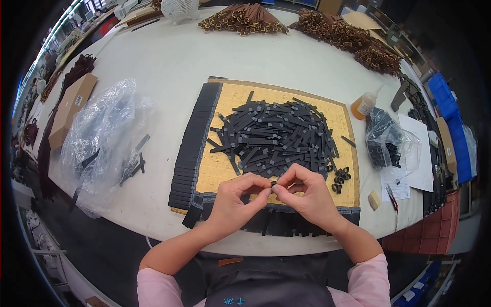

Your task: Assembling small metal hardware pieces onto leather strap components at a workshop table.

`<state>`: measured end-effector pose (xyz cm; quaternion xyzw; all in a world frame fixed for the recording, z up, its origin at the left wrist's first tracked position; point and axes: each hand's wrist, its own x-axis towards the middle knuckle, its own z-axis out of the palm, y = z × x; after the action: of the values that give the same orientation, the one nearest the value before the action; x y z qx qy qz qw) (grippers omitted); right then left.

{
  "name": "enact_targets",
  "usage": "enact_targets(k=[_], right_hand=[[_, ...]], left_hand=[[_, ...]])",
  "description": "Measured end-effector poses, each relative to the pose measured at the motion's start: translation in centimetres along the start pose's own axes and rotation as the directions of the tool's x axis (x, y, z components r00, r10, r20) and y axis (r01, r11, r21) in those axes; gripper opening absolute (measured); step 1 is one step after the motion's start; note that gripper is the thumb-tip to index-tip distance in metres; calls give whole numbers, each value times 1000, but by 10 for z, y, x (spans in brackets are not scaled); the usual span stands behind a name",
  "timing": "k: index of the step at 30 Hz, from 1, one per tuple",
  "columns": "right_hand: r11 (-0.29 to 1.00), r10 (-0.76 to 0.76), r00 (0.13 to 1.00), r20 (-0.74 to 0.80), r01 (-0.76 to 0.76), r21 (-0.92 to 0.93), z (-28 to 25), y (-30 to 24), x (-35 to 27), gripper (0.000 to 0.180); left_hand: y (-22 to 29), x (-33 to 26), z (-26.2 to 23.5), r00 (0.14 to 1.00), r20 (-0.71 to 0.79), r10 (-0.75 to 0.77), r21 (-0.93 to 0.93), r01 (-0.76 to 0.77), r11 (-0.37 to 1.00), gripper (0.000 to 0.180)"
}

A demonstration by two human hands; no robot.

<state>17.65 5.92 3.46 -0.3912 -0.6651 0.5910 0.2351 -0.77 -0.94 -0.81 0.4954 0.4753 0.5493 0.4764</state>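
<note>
My left hand (238, 198) and my right hand (306, 197) meet over the near edge of a yellow board (204, 169). Between their pinched fingertips is a small black strip (273, 183), mostly covered by the fingers; whether it is bent into a loop I cannot tell. Just beyond lies a heap of short black strips (281, 133), several with grey ends. Right of the heap sit several small black loops (341, 179). More black strips (193, 138) lie side by side along the board's left edge, and others (276, 223) line its near edge, partly under my wrists.
Left on the white table (169, 56) are a clear plastic bag (102, 148) and a cardboard box (73, 110). To the right stand a bottle of amber liquid (364, 105), a bag of black pieces (383, 138) and red-handled scissors (392, 198). Brown strap bundles (243, 20) lie at the back.
</note>
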Motion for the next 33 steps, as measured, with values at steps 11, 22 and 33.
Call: enact_targets(k=[11,22,33], right_hand=[[969,96,995,35,-101,225,5,14,9,8],[966,-172,983,-60,157,-205,16,4,1,14],[996,64,998,-2,-64,65,6,1,5,12]], left_hand=[[-3,6,-7,957,126,-260,-285,286,915,7],[-3,7,-15,943,187,-276,-407,330,852,8],[-3,6,-11,953,175,-249,-386,299,873,6]])
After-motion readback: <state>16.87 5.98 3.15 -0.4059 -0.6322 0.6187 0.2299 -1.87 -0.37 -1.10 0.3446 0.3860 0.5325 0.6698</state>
